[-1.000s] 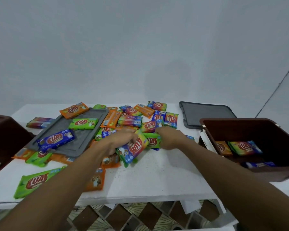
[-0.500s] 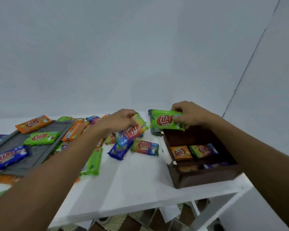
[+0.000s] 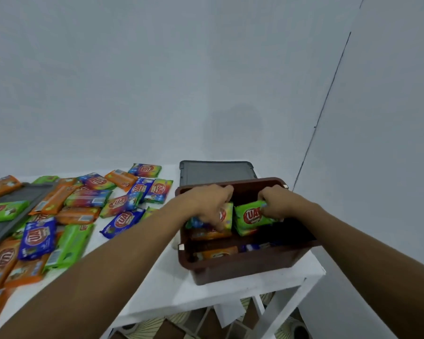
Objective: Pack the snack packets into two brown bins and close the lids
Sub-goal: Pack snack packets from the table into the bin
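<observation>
- Snack packets, head view: most lie loose and overlapping on the white surface, at 8 to 9 o'clock in the frame, not yet packed.
- Brown bin: stands open at 4 o'clock, near the right-hand corner of the surface. An orange packet and a bluish one lie on its floor. No second bin is in view.
- Left hand: inside the bin on its 9 o'clock side, fingers curled round a rainbow-printed packet held tilted on edge.
- Right hand: inside the bin on its 3 o'clock side, fingers pinching one end of a green packet. Whether the two held packets touch cannot be told.
- Grey lid: lies flat just behind the bin, at its 12 o'clock. A second grey lid lies at 9 o'clock in the frame, with packets on it.
- Assessment: the step in hand appears to be release of both packets; packing looks to be at an early stage.
- Risk: packets let go on edge rather than flat would waste room, and the heap could rise above the rim and stop the lid seating.
- Risk: the bin sits close to the corner, so a push from either hand could slide it towards the edge.
- Risk: lifting the loaded second lid without clearing it would scatter packets off the surface.
</observation>
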Demonstrator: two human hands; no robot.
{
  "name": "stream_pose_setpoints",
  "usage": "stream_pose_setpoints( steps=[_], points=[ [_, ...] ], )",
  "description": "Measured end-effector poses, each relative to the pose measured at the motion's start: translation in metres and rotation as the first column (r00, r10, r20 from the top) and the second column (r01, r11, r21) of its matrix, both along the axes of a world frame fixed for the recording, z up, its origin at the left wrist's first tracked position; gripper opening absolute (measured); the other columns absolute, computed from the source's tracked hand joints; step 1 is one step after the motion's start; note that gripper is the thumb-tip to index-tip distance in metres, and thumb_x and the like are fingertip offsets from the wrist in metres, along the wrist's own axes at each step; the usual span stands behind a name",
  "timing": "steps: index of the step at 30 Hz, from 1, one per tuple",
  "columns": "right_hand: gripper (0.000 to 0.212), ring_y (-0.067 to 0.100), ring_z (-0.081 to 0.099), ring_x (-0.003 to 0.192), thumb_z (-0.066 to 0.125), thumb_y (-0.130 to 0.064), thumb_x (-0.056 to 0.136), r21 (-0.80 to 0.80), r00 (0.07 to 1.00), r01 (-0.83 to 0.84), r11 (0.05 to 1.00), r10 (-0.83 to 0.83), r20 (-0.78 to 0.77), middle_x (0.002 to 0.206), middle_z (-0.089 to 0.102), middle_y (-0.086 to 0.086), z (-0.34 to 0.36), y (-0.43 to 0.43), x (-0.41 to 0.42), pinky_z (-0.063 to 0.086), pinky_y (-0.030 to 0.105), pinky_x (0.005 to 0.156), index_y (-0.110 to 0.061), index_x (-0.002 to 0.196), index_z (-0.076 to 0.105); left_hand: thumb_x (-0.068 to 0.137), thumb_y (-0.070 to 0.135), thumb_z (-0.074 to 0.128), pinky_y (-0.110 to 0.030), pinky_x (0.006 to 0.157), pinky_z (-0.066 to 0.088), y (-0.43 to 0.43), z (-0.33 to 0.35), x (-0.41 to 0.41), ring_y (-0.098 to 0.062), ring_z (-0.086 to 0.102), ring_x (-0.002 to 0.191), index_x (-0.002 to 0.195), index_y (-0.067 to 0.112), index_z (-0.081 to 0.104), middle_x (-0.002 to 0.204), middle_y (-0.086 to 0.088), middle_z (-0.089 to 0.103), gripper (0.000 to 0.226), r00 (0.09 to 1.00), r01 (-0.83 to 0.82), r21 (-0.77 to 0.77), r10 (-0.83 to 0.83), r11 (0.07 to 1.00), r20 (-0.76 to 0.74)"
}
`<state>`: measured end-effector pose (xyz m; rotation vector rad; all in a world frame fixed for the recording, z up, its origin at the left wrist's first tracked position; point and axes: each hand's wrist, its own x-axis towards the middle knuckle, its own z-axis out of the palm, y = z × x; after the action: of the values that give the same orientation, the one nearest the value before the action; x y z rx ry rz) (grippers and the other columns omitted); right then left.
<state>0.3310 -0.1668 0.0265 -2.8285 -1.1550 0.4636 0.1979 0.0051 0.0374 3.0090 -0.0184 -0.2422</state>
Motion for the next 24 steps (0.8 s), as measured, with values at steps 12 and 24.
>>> stream_pose_setpoints(
  steps=[12,24],
  points=[
    [0.070,0.025,0.052,0.112,0.080,-0.040,0.071,-0.208,0.896,-0.381,0.901,0.415,0.157,0.125,0.052,0.003,-0.033,0.001,0.018,0.045,0.037,0.083,-0.022,0.132,0.051,0.074,0.051,0.071,-0.038,0.066,0.042,-0.009,-0.047,0.015,-0.027,0.059,0.101,0.120,0.020,0.057,0.116,0.000,0.052,0.057,1.000,-0.017,0.324,0.019,0.946,-0.002],
    [0.061,0.027,0.059,0.102,0.078,-0.039,0.075,-0.151,0.879,-0.373,0.915,0.401,0.259,0.118,0.058,0.008,-0.042,0.006,0.020,0.052,0.039,0.080,-0.017,0.125,0.051,0.067,0.044,0.083,-0.042,0.075,0.050,-0.006,-0.054,0.020,-0.031,0.060,0.108,0.136,0.017,0.040,0.124,-0.007,0.058,0.086,0.994,-0.028,0.401,0.068,0.916,-0.086]
  ],
)
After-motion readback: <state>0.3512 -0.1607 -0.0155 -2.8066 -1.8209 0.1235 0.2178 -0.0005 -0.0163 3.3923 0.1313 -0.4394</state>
